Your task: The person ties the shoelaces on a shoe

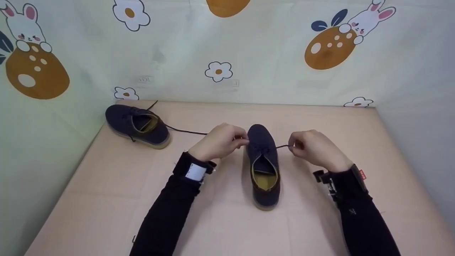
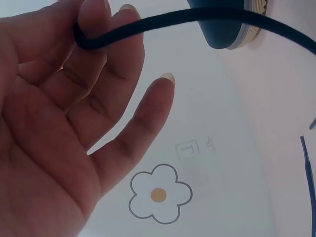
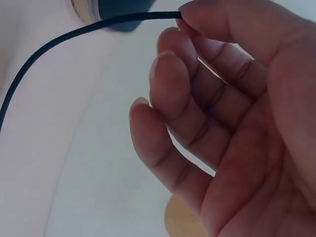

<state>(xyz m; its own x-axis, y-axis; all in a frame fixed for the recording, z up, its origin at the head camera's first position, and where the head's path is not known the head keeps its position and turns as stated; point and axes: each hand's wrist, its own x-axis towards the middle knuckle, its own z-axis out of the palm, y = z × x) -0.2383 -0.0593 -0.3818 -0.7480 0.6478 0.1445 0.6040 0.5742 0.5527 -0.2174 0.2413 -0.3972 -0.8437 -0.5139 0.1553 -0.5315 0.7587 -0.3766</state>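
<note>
A dark navy shoe [image 1: 260, 134] with a tan insole stands on the table between the two hands, toe pointing away. My left hand [image 1: 221, 143] is at the shoe's left side, pinching a dark shoelace [image 2: 197, 14] between thumb and fingertips. On the other side, my right hand [image 1: 316, 147] pinches the opposite shoelace end [image 3: 54, 40] between thumb and forefinger. That lace runs out sideways from the shoe to the fingertips. In both wrist views the remaining fingers are loosely bent, and part of the shoe's toe shows at the top.
A matching shoe [image 1: 124, 119] rests at the back left, its toe toward the left corner. One of its laces [image 1: 185, 132] trails right along the table toward my left hand. Patterned cloth walls [image 1: 270, 81] enclose the tabletop [image 1: 117, 185] at the back and sides.
</note>
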